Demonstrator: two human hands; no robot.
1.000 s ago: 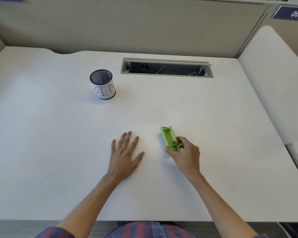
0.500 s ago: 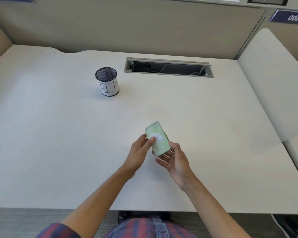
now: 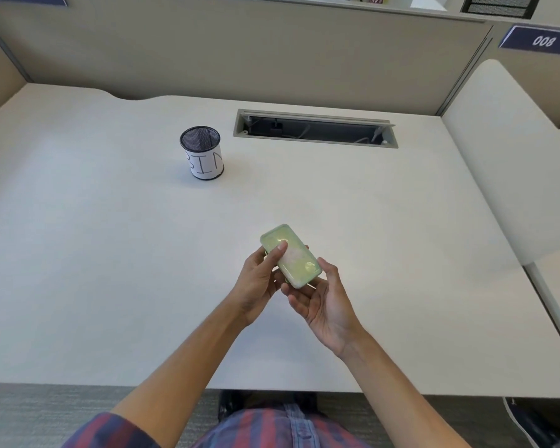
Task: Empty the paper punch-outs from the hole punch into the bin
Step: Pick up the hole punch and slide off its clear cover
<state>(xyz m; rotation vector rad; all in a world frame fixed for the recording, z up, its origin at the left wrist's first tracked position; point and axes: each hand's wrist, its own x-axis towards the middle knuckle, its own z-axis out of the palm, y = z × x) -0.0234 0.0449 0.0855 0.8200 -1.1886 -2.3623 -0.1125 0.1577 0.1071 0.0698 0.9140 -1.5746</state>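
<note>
The green hole punch (image 3: 293,257) is held above the desk with its pale translucent bottom tray turned up toward me. My left hand (image 3: 260,282) grips its left side, thumb pressed on the tray. My right hand (image 3: 320,300) cradles its near end from below and the right, fingers curled around it. The bin (image 3: 204,155), a black mesh cup with a white paper label reading BIN, stands upright on the desk far to the upper left of my hands.
The white desk (image 3: 110,253) has an open cable slot (image 3: 316,128) at the back, behind my hands. Partition walls close the back and sides. A second white surface (image 3: 511,163) adjoins on the right.
One second ago the punch sat on the desk in my right hand, my left hand flat beside it. Both hands now hold it lifted and flipped tray-up.
</note>
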